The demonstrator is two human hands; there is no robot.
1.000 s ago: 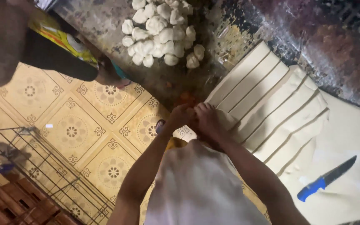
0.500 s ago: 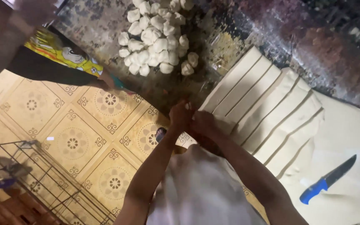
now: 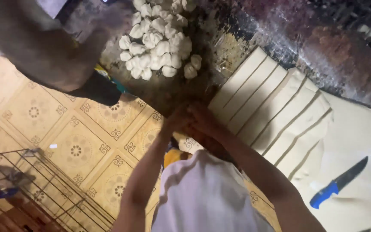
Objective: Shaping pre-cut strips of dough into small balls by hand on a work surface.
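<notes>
My left hand (image 3: 174, 122) and my right hand (image 3: 203, 120) are pressed together at the edge of a dark worktop (image 3: 172, 92). They are blurred, and whatever lies between them is hidden. Just beyond them sits a heap of several white dough balls (image 3: 157, 38). To the right of my hands lies a pale dough sheet cut into long strips (image 3: 271, 107). A knife with a blue handle (image 3: 338, 182) rests on the uncut part of the dough, far right.
Another person's limb (image 3: 35, 47) reaches across the upper left, above the patterned yellow floor tiles (image 3: 74, 137). A black wire rack (image 3: 31, 189) stands at the lower left. The dark, stained worktop runs on along the top right.
My hands stay joined at the same spot by the strips. The view has moved in closer, and the other person's limb now fills more of the upper left.
</notes>
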